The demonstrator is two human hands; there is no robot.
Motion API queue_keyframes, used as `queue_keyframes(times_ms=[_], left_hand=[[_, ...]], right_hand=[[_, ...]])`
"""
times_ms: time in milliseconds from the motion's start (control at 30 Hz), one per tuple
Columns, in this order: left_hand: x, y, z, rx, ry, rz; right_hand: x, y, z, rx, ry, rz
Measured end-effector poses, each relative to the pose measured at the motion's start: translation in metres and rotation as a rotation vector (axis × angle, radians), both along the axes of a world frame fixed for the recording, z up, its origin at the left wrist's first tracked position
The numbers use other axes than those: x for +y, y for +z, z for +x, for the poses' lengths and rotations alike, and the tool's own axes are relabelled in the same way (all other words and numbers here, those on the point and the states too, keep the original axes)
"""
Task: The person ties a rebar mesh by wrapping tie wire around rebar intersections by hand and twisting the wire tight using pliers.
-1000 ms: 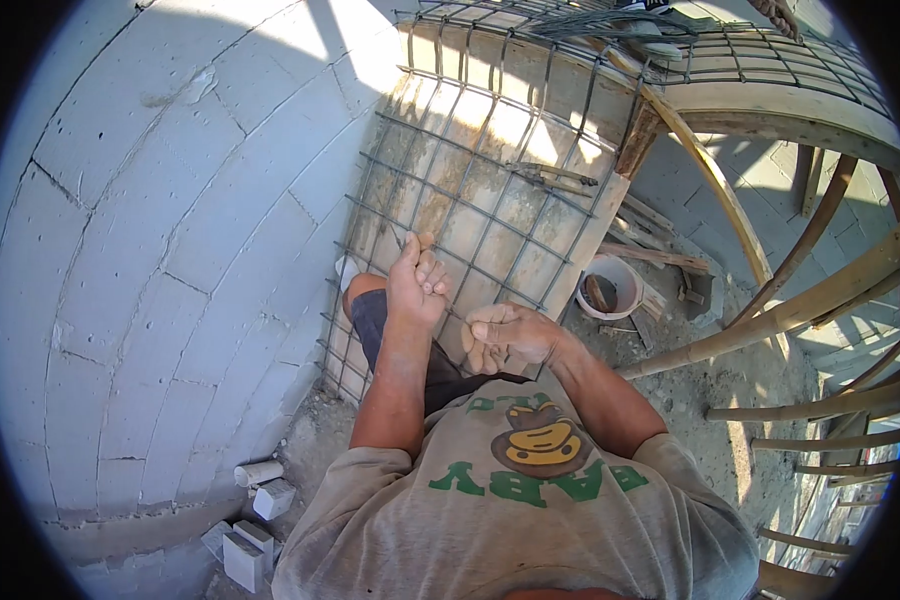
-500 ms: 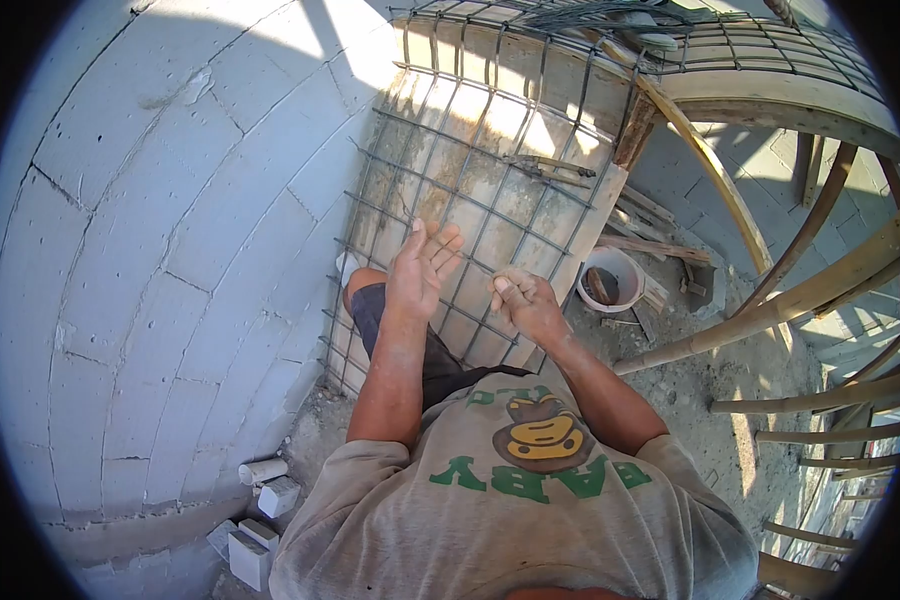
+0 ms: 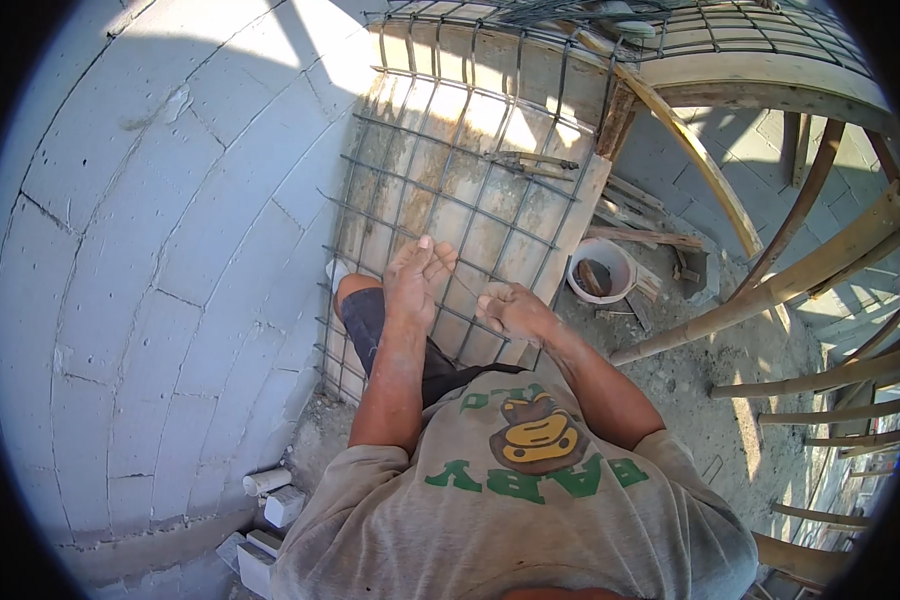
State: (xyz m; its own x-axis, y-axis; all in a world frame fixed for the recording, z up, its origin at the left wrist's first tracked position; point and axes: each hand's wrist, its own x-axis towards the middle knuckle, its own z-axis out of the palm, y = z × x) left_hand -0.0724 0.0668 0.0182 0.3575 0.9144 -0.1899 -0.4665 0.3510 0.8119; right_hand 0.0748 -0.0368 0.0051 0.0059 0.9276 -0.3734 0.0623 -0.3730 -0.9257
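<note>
Hovering above grey steel rebar grid (image 3: 475,210): left hand (image 3: 420,280), right hand (image 3: 511,309), fingers curled; thin dark wire (image 3: 465,286) between, grip indiscernible.

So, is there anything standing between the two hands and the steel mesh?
Nothing visible does. The left hand and right hand appear directly over the near part of the mesh. The pliers-like tool lies farther up, not between them and those bars.

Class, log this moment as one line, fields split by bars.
left hand: half-open, over mesh | right hand: fingers pinched, over mesh | tool: on mesh | bucket: on ground, right of mesh
</note>
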Motion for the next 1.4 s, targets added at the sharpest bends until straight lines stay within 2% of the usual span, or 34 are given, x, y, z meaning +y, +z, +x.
queue_keyframes(times_ms=[100,200,300,500,600,700,800,900,1000,1100,1200,1267,1300,1400], left_hand=[[0.000,-0.002,-0.004,-0.098,-0.010,0.018],[0.003,0.001,-0.005,-0.190,-0.018,0.055],[0.005,0.006,-0.008,-0.180,0.024,0.055],[0.007,-0.002,-0.007,-0.199,0.062,-0.010],[0.003,0.006,0.003,-0.247,0.038,0.003],[-0.001,0.012,0.010,-0.257,0.021,0.046],[0.001,0.013,0.012,-0.111,0.008,0.123],[0.000,0.007,0.016,0.125,0.076,0.226],[0.000,-0.020,0.020,0.286,0.100,0.297],[-0.015,-0.038,0.029,0.346,0.005,0.334],[-0.025,-0.042,0.033,0.300,-0.067,0.372],[-0.023,-0.056,0.029,0.279,-0.095,0.387],[-0.022,-0.057,0.025,0.349,-0.101,0.382],[-0.013,-0.061,0.006,0.550,-0.138,0.338]], right_hand=[[-0.005,0.037,0.005,0.313,0.382,-0.054],[-0.003,0.028,0.005,0.631,0.437,0.002],[-0.009,0.029,-0.011,0.607,0.284,0.082],[-0.023,0.037,-0.024,0.818,0.019,0.111],[-0.030,0.044,-0.021,0.997,0.052,0.151],[-0.032,0.046,-0.016,1.024,0.072,0.158],[-0.029,0.028,-0.001,0.690,0.099,0.086],[-0.015,0.006,0.016,-0.031,0.077,0.067],[0.005,0.008,0.027,-0.375,-0.150,0.146],[0.038,0.043,0.016,-0.636,-0.205,0.513],[0.075,0.061,-0.007,-0.599,-0.179,0.621],[0.093,0.052,-0.024,-0.399,-0.172,0.626],[0.099,0.045,-0.031,-0.296,-0.161,0.616],[0.115,0.032,-0.048,-0.255,-0.076,0.435]])
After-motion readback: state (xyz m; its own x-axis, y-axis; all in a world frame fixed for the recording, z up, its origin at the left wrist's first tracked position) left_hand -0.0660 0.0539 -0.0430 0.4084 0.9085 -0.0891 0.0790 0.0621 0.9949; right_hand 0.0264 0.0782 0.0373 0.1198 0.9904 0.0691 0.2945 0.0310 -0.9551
